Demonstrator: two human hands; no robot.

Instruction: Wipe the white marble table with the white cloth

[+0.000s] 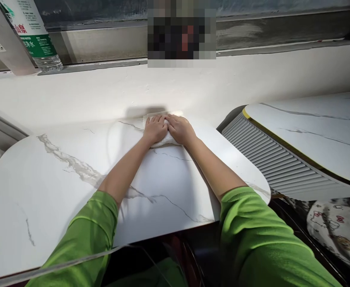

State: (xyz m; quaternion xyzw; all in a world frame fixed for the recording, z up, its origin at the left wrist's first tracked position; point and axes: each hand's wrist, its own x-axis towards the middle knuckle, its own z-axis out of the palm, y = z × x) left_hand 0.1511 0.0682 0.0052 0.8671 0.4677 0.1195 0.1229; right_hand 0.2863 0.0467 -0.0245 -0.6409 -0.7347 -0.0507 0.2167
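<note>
A folded white cloth (167, 140) lies on the white marble-patterned tabletop (82, 223), close to the wall. My left hand (156, 129) presses down on its left part, fingers curved over the cloth. My right hand (181, 129) grips the right part the same way, its fingertips meeting those of the left. Both arms reach straight forward in green sleeves. The palms and most of the cloth's middle are hidden beneath the hands.
On the ledge at upper left stands a plastic water bottle (44, 48). A second marble-patterned table (321, 127) with a ribbed grey side is at the right. Below it is a patterned fabric item (336, 231). A white wall (97, 91) bounds the far side.
</note>
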